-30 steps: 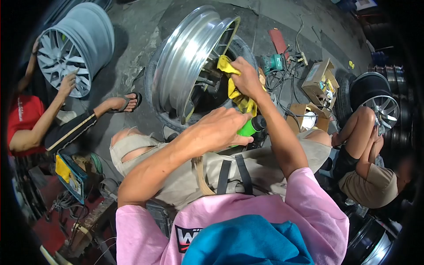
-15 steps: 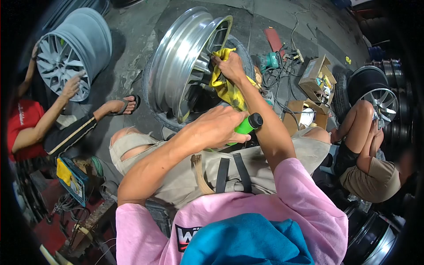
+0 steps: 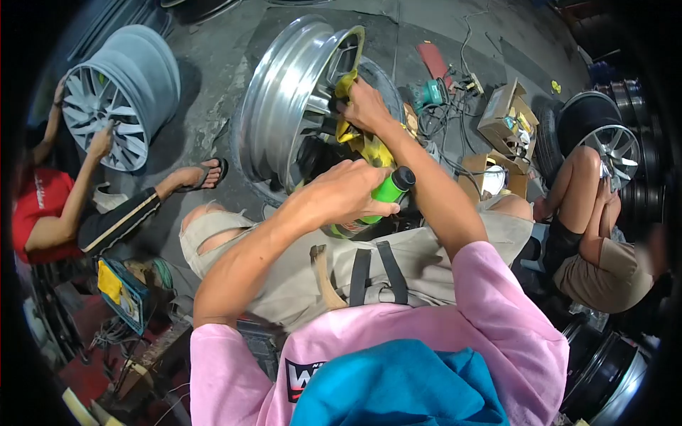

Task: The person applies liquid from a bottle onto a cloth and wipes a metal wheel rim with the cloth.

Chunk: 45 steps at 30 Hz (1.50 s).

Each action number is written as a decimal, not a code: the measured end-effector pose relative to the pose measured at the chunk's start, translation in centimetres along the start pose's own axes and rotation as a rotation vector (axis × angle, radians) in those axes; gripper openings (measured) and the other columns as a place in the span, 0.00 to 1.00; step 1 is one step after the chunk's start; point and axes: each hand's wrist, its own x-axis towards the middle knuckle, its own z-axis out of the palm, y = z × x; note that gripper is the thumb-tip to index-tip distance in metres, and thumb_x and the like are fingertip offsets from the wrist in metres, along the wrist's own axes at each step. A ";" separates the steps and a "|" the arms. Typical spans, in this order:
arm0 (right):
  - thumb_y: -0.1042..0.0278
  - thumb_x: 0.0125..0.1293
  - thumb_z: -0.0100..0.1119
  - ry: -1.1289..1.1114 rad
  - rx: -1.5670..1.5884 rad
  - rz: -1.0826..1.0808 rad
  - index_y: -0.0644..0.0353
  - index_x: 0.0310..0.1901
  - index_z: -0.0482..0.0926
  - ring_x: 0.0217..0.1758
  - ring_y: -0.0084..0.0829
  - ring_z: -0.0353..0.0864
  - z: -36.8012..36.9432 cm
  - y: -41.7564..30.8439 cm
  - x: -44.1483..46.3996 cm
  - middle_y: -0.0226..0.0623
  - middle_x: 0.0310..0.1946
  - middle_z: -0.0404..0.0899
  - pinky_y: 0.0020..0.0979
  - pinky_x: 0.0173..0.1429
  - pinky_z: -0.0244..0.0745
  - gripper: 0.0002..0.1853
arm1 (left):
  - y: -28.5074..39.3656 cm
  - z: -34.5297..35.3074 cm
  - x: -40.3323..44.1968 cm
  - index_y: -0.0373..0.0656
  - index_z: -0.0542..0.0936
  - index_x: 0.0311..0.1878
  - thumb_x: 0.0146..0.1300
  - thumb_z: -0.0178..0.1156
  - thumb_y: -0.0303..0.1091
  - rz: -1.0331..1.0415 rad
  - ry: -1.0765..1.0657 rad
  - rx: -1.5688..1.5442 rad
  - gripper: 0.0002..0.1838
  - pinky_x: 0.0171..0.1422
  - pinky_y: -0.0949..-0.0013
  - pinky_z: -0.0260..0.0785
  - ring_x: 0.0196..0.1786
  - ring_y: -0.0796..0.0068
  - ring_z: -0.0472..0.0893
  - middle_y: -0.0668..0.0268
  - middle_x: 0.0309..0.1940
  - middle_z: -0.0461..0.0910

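My left hand [image 3: 339, 190] is closed around a green bottle [image 3: 386, 190] with a black cap, held tilted above my lap. A yellow cloth [image 3: 374, 152] is bunched in my right hand [image 3: 366, 108], its upper end against the inner side of a shiny metal wheel rim [image 3: 273, 106]. The fingertips of that hand are partly hidden by the cloth and the spokes. The rim stands on edge in front of me, leaning over a tyre [image 3: 380, 74] on the floor.
At left, a person in a red shirt [image 3: 42, 206] touches a grey wheel [image 3: 145, 78]. Another person crouches at right by a spoked wheel [image 3: 612, 149]. A green power tool [image 3: 430, 94], tangled cables and cardboard boxes [image 3: 506, 117] lie right of my rim.
My right hand and the cloth have shifted slightly left, deeper towards the spokes. The bottle has risen a little and shows more of its body. The left person's hand moved down across the grey wheel.
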 end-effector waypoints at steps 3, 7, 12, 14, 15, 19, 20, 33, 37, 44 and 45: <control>0.71 0.62 0.65 -0.117 -0.145 0.006 0.71 0.53 0.79 0.62 0.64 0.80 -1.3 -0.3 0.1 0.58 0.60 0.78 0.55 0.65 0.78 0.19 | -0.4 0.0 -0.5 0.26 0.80 0.46 0.67 0.73 0.51 0.013 0.048 0.036 0.30 0.43 0.46 0.75 0.35 0.37 0.84 0.40 0.27 0.81; 0.57 0.67 0.69 -0.292 -0.175 0.112 0.69 0.47 0.84 0.49 0.56 0.86 -7.4 0.6 -1.8 0.56 0.45 0.85 0.49 0.54 0.81 0.20 | -0.2 0.2 -0.9 0.28 0.80 0.56 0.68 0.70 0.51 -0.007 0.125 -0.142 0.31 0.57 0.45 0.76 0.49 0.36 0.84 0.38 0.40 0.84; 0.52 0.75 0.62 -0.652 0.156 0.311 0.63 0.46 0.87 0.36 0.22 0.78 -15.4 -2.3 -6.2 0.29 0.32 0.83 0.34 0.42 0.75 0.19 | -0.1 0.8 -0.4 0.31 0.79 0.55 0.69 0.69 0.46 0.064 0.225 -0.209 0.26 0.63 0.53 0.73 0.60 0.48 0.82 0.46 0.59 0.78; 0.55 0.75 0.62 -0.695 0.230 0.348 0.63 0.49 0.86 0.40 0.24 0.80 -17.8 -4.1 -7.5 0.31 0.37 0.86 0.34 0.48 0.76 0.18 | 0.1 1.1 0.1 0.31 0.80 0.56 0.69 0.69 0.46 0.008 0.209 -0.256 0.26 0.69 0.53 0.71 0.67 0.50 0.79 0.46 0.67 0.73; 0.58 0.74 0.61 -0.745 0.297 0.378 0.64 0.53 0.86 0.45 0.27 0.83 -18.3 -4.4 -8.2 0.33 0.43 0.88 0.35 0.55 0.78 0.17 | -0.1 1.5 0.5 0.32 0.81 0.57 0.69 0.69 0.47 0.065 0.292 -0.208 0.27 0.72 0.52 0.70 0.70 0.48 0.76 0.47 0.72 0.68; 0.66 0.70 0.58 -0.670 0.573 0.256 0.64 0.52 0.86 0.43 0.21 0.82 -16.9 -3.5 -11.4 0.31 0.42 0.89 0.32 0.51 0.79 0.15 | -0.5 2.4 1.8 0.31 0.81 0.62 0.69 0.68 0.49 0.101 0.335 -0.131 0.30 0.80 0.49 0.63 0.78 0.42 0.66 0.42 0.77 0.63; 0.66 0.70 0.58 -0.668 0.592 0.259 0.64 0.52 0.86 0.43 0.21 0.82 -16.7 -3.1 -11.7 0.31 0.42 0.89 0.32 0.51 0.79 0.15 | -0.7 2.8 2.2 0.32 0.81 0.63 0.69 0.69 0.49 0.116 0.321 -0.118 0.30 0.81 0.49 0.62 0.79 0.41 0.65 0.42 0.77 0.62; 0.58 0.78 0.64 -0.360 0.901 0.306 0.62 0.53 0.87 0.40 0.12 0.77 -18.7 -3.0 -11.7 0.22 0.40 0.85 0.22 0.45 0.72 0.15 | 1.0 0.1 4.4 0.37 0.82 0.52 0.72 0.70 0.43 -0.123 0.300 -0.470 0.18 0.50 0.68 0.76 0.41 0.79 0.80 0.68 0.38 0.84; 0.53 0.80 0.64 -0.348 0.819 0.276 0.62 0.49 0.86 0.38 0.09 0.71 -20.0 -2.8 -11.1 0.17 0.34 0.78 0.20 0.40 0.66 0.17 | 0.3 -1.0 3.7 0.39 0.81 0.48 0.74 0.68 0.39 -0.072 0.356 -0.469 0.12 0.50 0.69 0.75 0.41 0.81 0.80 0.70 0.38 0.82; 0.53 0.80 0.64 -0.398 0.581 0.268 0.58 0.42 0.84 0.32 0.10 0.67 -22.3 -2.3 -11.4 0.15 0.29 0.73 0.22 0.35 0.62 0.15 | -0.4 -2.6 2.3 0.42 0.82 0.43 0.73 0.68 0.37 -0.065 0.530 -0.447 0.09 0.53 0.70 0.70 0.45 0.80 0.76 0.73 0.41 0.78; 0.53 0.79 0.65 -0.311 0.628 0.294 0.59 0.43 0.85 0.34 0.11 0.69 -22.6 -2.5 -11.3 0.17 0.29 0.76 0.23 0.37 0.65 0.16 | -0.3 -2.8 2.2 0.42 0.82 0.42 0.73 0.68 0.37 -0.052 0.549 -0.412 0.09 0.54 0.69 0.70 0.46 0.80 0.76 0.72 0.42 0.78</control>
